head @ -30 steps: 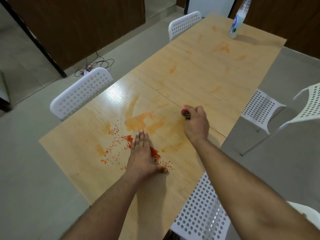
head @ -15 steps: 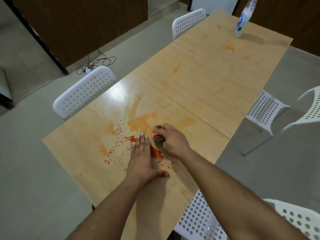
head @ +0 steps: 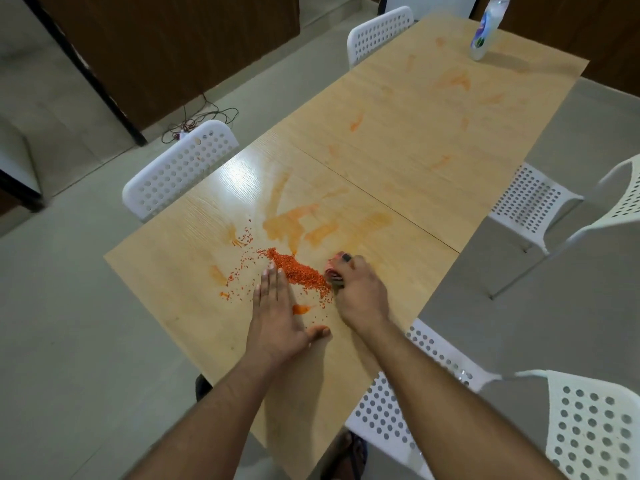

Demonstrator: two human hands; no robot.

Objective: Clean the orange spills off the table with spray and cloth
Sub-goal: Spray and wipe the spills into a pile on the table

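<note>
A pile of small orange grains (head: pixel 297 271) lies on the near part of the wooden table (head: pixel 398 157), with loose grains scattered to its left. My left hand (head: pixel 277 315) lies flat on the table, fingers straight, its edge against the pile. My right hand (head: pixel 360 292) grips a bunched reddish cloth (head: pixel 335 266) just right of the pile. Orange smears (head: pixel 294 221) spread beyond the grains, and fainter ones (head: pixel 453 81) mark the far half. The spray bottle (head: pixel 485 29) stands at the far right corner.
White perforated chairs stand around the table: one at the left (head: pixel 180 168), one at the far end (head: pixel 379 32), two on the right (head: pixel 540 202) and one close by at the lower right (head: pixel 519 417). Cables (head: pixel 201 119) lie on the floor at the left.
My right hand has swept the cloth from the table's middle seam back toward my left hand, gathering the grains into a denser pile between both hands. The left hand stayed put.
</note>
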